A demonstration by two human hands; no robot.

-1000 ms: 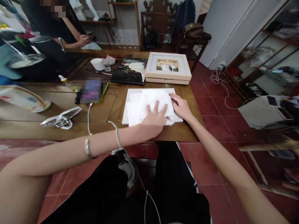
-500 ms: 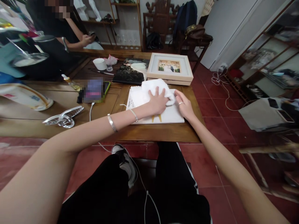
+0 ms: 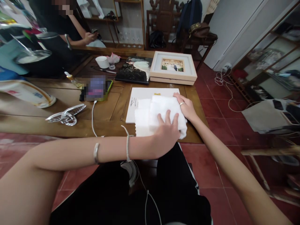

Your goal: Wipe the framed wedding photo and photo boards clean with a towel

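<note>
A folded white cloth (image 3: 161, 109) lies over the lower part of a flat white board (image 3: 140, 93) and hangs past its near edge. My left hand (image 3: 167, 134) presses on the cloth from above, fingers spread, its palm toward the near edge of the table. The board carries dark printing on its left side and a small yellow piece near its far edge. At its right edge, my right hand (image 3: 186, 107), with a ring on one finger, grips the board; the cloth's right side reaches that hand. The cloth covers much of the board.
Behind the board sit a light picture frame (image 3: 173, 76) and a dark album-like panel (image 3: 131, 70). To the left are a charging phone (image 3: 97, 89), a dropper bottle (image 3: 72, 79) and a clear hair claw (image 3: 67, 115). Across the table, a person (image 3: 89, 37) holds a phone.
My left hand has slid the cloth toward me, from the board's far side over its near edge. The yellow piece near the far edge has come into view. My right hand stays at the right edge.
</note>
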